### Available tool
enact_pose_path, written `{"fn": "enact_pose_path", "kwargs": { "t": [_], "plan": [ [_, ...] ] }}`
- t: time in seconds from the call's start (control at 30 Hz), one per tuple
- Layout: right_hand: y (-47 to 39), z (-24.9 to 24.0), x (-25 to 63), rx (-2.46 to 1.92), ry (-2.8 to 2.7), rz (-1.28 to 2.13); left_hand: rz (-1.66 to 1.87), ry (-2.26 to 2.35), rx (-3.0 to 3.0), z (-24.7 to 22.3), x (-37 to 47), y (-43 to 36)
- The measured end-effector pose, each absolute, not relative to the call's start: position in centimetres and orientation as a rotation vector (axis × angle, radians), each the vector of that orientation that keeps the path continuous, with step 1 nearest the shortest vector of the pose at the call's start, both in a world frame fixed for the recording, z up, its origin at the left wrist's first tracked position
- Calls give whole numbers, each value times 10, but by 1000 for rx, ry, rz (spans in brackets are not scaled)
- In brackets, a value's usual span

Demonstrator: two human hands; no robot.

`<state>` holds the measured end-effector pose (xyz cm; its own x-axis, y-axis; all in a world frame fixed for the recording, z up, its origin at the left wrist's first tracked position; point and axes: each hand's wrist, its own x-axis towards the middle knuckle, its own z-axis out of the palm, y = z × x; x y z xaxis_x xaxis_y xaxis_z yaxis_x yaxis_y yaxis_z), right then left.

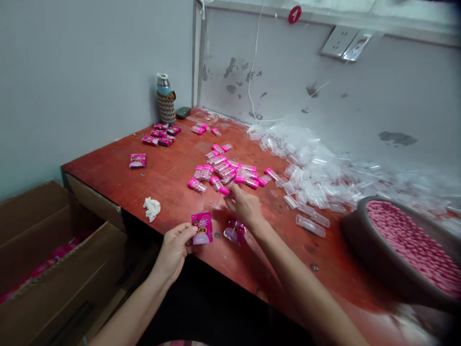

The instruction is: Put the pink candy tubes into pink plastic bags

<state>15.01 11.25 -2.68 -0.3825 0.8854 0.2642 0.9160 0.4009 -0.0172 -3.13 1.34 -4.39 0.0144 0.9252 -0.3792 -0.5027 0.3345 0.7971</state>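
Observation:
Between the thumb and fingers of my left hand (176,247) is a flat pink printed packet (202,228), held upright at the table's front edge. Over the near side of a pile of clear tubes with pink caps (225,168), my right hand (245,204) has its fingers pinched together. Its fingertips meet the capped end of one pink-capped tube (217,184); the exact grip is partly hidden by the hand. The tubes seem filled with small pink beads. Below my right wrist lies a shiny pink packet (234,231) on the red table (169,178).
Many clear empty tubes (309,173) are heaped along the wall. A dark basin (355,235) of pink beads stands at right. Pink packets (158,134), a bottle (165,101) and crumpled white tissue (151,208) are at left. An open cardboard box (68,259) sits below the edge.

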Motion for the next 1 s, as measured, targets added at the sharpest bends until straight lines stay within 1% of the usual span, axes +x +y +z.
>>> {"fn": "enact_pose_path", "kwargs": {
  "t": [0.1,0.2,0.27,0.4,0.43,0.5,0.6,0.7,0.8,0.87,0.97,1.0],
  "plan": [
    [74,-36,190,-1947,-2193,-281,1163,1051,675,-43,-21,15],
    [50,-39,220,-1994,-2130,-163,1091,1049,887,-40,-3,19],
    [39,-33,225,-1856,-2005,103,1028,1041,993,-38,12,20],
    [18,-15,210,-1354,-1493,1043,969,1032,1097,-32,33,18],
    [13,-13,204,-1251,-1365,1203,956,1025,1108,-32,35,16],
    [1,-14,194,-1137,-1157,1364,892,981,1072,-33,37,10],
    [-13,-25,187,-1100,-981,1443,755,899,947,-40,33,0],
    [-21,-35,187,-1136,-970,1439,697,922,970,-48,29,-9],
    [-17,-35,195,-1245,-1179,1317,715,960,962,-52,29,-12],
    [-8,-31,206,-1418,-1469,1044,758,975,864,-52,29,-10],
    [10,-28,225,-1741,-1940,390,852,1012,658,-50,28,-4],
    [16,-29,230,-1822,-2063,222,889,1015,585,-50,28,-2]
  ]
}}
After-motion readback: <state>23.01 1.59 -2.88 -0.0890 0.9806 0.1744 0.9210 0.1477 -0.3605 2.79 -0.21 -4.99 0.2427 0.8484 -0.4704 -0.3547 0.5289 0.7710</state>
